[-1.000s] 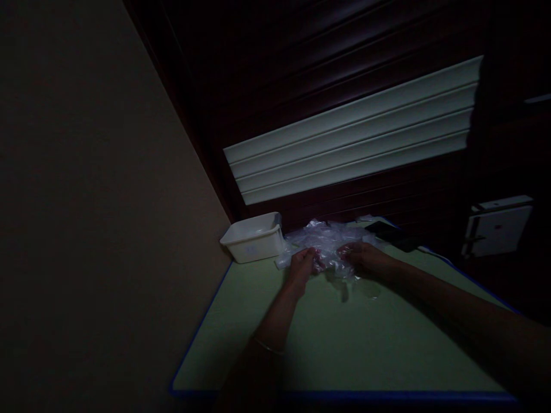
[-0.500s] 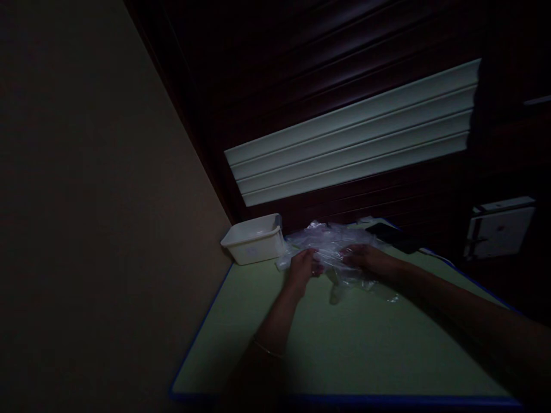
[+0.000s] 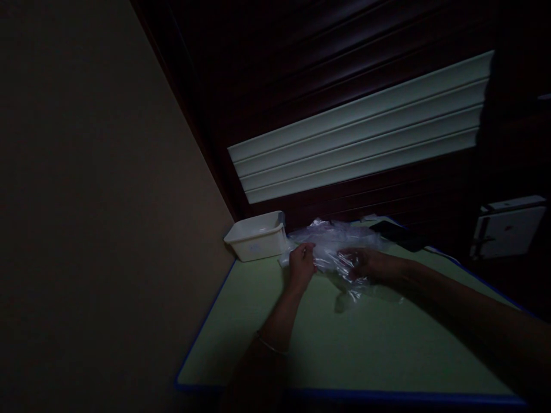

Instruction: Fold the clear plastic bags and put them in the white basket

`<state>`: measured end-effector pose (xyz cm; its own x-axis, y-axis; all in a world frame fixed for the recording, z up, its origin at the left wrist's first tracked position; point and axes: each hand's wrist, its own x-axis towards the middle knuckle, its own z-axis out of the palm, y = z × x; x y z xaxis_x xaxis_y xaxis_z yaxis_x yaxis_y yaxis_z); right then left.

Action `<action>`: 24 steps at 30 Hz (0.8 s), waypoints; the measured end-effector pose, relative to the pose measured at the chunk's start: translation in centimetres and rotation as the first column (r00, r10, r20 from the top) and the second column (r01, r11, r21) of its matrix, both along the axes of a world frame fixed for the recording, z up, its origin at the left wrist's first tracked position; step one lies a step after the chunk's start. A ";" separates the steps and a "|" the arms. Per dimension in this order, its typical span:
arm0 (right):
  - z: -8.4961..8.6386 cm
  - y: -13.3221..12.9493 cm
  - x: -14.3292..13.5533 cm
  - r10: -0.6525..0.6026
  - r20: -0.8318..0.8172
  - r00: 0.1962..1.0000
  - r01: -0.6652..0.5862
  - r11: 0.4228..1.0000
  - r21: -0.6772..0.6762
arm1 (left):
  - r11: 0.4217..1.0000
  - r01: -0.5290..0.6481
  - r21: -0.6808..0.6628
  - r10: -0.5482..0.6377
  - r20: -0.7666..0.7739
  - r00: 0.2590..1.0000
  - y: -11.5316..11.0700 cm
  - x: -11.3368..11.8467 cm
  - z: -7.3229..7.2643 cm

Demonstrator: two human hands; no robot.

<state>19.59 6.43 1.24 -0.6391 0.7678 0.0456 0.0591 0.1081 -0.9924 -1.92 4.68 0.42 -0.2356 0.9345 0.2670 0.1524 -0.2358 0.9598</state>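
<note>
A crumpled heap of clear plastic bags [image 3: 329, 235] lies toward the far side of the pale green table [image 3: 344, 350]. My left hand [image 3: 302, 267] is closed on the near left edge of the plastic, fingers curled. My right hand [image 3: 364, 264] grips the plastic from the right, with its fingertips partly sunk in the folds. Between the hands the film is bunched and shiny, and a loose flap hangs toward me over the tabletop. The dim light hides whether it is one bag or several.
A white plastic bin [image 3: 258, 238] stands at the table's far left corner, against the wall [image 3: 107, 229]. Behind the right hand lies a dark flat object [image 3: 398, 235] with a white cable [image 3: 443, 254]. A dark slatted panel [image 3: 344, 80] rises behind; a white box [image 3: 508, 229] is at right.
My right hand has shifted slightly down, and the plastic between the hands is folded differently. My left hand's fingers have curled tighter. The view has turned a little.
</note>
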 end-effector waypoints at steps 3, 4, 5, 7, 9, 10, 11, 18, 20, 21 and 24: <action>0.6 0.0 0.8 0.074 0.041 0.996 -0.072 0.996 -0.055 | 1.000 0.008 0.007 -0.008 0.014 1.000 0.2 -0.4 0.1; 0.8 0.0 1.2 0.084 0.071 0.994 -0.080 0.995 -0.064 | 1.000 0.013 0.010 -0.013 0.018 1.000 0.3 -0.5 0.1; 1.0 0.0 1.5 0.087 0.109 0.990 -0.079 0.994 -0.071 | 1.000 0.015 0.012 -0.016 0.024 1.000 0.4 -0.6 0.0; 1.4 0.0 2.1 0.074 0.138 0.988 -0.064 0.995 -0.078 | 1.000 0.012 0.019 -0.013 0.030 0.999 0.6 -0.8 0.0; 1.3 0.2 2.5 0.043 0.101 0.994 -0.035 0.996 -0.087 | 1.000 -0.003 0.023 0.003 0.020 1.000 0.8 -0.9 0.0; 1.1 0.5 2.5 0.013 0.072 0.997 -0.005 0.995 -0.097 | 1.000 -0.012 0.023 0.012 0.012 1.000 0.8 -0.9 0.0; 0.8 0.8 2.5 -0.035 0.037 0.999 0.038 0.994 -0.101 | 1.000 -0.021 0.021 0.020 0.005 1.000 0.9 -1.0 0.0; -0.8 3.2 2.1 -0.370 -0.110 0.922 0.352 0.923 -0.158 | 0.996 0.022 -0.081 -0.021 0.005 1.000 0.3 -1.0 0.3; -0.5 3.4 2.2 -0.378 -0.104 0.920 0.364 0.922 -0.131 | 0.993 0.046 -0.111 -0.049 -0.032 0.998 0.1 -1.0 0.3; -0.4 3.5 2.3 -0.393 -0.106 0.913 0.381 0.917 -0.119 | 0.992 0.050 -0.117 -0.056 -0.048 0.997 0.0 -1.1 0.3; -0.3 3.6 2.4 -0.442 -0.122 0.889 0.434 0.897 -0.083 | 0.989 0.054 -0.136 -0.066 -0.082 0.994 0.0 -1.3 0.2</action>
